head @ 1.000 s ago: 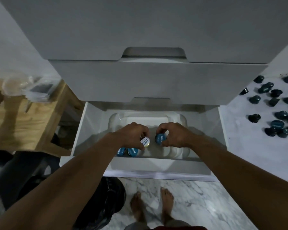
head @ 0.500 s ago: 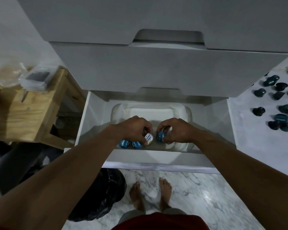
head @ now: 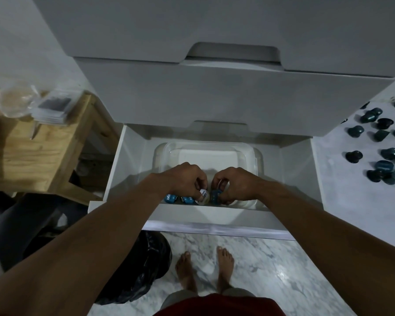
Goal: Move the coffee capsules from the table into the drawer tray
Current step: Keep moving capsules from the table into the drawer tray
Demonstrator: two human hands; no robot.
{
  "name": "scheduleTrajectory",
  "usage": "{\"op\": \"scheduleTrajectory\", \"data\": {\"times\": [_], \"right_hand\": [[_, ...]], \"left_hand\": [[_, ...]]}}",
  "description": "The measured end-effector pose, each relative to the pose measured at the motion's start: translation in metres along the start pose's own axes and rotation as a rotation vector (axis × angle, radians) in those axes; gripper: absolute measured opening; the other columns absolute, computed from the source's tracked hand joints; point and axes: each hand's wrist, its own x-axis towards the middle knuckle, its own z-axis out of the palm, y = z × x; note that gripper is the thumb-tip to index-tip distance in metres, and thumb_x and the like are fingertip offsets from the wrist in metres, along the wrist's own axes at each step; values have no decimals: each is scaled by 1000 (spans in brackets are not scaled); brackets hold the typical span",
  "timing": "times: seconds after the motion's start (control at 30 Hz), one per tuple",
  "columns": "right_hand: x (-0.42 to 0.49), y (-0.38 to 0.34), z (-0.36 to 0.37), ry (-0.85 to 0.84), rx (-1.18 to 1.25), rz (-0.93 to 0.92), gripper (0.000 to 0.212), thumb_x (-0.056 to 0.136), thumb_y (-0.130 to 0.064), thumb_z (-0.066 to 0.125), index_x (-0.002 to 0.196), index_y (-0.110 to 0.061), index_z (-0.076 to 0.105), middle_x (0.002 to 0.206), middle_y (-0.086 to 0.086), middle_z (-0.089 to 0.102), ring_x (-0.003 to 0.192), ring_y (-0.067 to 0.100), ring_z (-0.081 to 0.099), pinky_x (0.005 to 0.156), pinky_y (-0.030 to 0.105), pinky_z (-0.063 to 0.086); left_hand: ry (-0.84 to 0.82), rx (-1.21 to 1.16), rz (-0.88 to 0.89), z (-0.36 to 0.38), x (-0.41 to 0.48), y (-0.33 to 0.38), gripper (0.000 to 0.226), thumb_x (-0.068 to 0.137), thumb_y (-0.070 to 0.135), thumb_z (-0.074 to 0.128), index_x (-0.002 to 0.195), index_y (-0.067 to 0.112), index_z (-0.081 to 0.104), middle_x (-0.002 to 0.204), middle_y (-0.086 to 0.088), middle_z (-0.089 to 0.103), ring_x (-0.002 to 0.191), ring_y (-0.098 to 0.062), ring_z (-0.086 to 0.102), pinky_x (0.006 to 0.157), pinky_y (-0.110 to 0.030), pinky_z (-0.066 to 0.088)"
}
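- Both forearms are bare, with no sleeves in view down to the wrists.
- The left hand (head: 187, 179) and right hand (head: 235, 183) wear no gloves, and no rings or watch can be made out.
- A dark red garment (head: 214, 305) covers the torso.
- Grey shorts (head: 178, 298) show below it.
- The feet (head: 187, 272) are bare.

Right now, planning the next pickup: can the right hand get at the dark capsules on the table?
Probably yes: the right hand is busy in the tray, but nothing blocks the capsules beside the drawer.

A white drawer cabinet (head: 214, 94) stands over grey-veined marble floor (head: 271, 270). A wooden side table (head: 32, 151) sits left. Light is dim.
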Motion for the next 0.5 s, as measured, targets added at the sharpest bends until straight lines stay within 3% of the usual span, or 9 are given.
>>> {"op": "scheduleTrajectory", "data": {"times": [0.2,0.5], "right_hand": [[0,-2,0,-2,-66,6,27,72,-12,72,98,-20,67,100,4,68,87,20,64,79,34,57],[-3,-3,-5,3,24,40,28,76,-11,71,102,-19,65,91,6,71,76,21,70,60,20,54]], "left_hand": [[9,5,-5,1,0,-1,21,71,23,81,87,27,70,85,10,66,79,-4,60,66,-16,45],[81,45,-1,-7,0,0,34,75,27,79,106,22,67,102,5,66,92,-9,60,81,-22,50]]}}
